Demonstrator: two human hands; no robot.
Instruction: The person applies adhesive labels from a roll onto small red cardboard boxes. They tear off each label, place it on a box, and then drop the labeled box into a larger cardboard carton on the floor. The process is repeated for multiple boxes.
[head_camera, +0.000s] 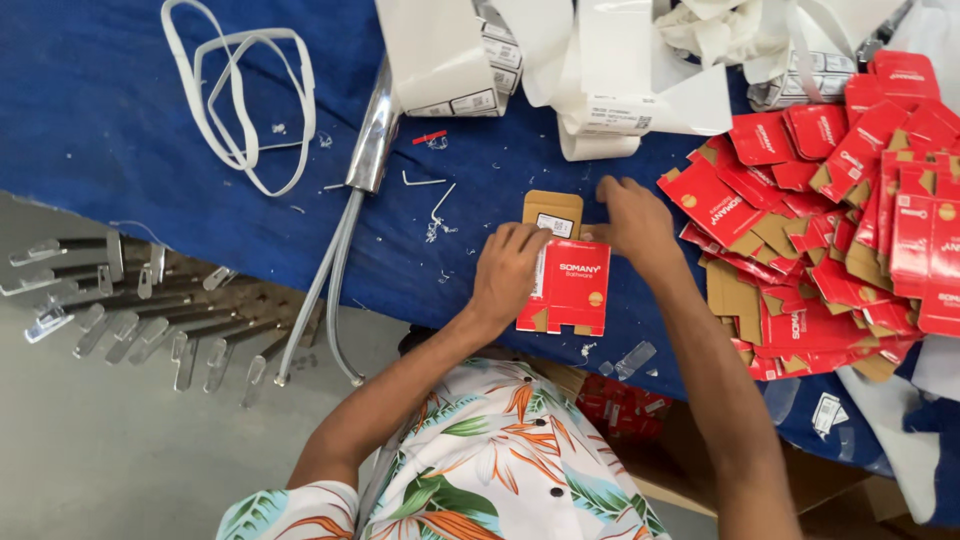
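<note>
The left hand (507, 270) presses down flat on one red flat carton (568, 285) lying on the blue worktop (100, 100). The right hand (630, 220) pinches its brown top flap (552, 212) at the edge. Just right of them sprawls a heap of red carton blanks (850, 220), too many to count. Two white strap loops (240, 90) lie far left, beside one chrome tap (372, 130).

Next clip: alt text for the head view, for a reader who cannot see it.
Both hands, left hand and right hand, press a flat red carton on a blue table. A heap of red cartons lies to the right, white label strips above.
</note>
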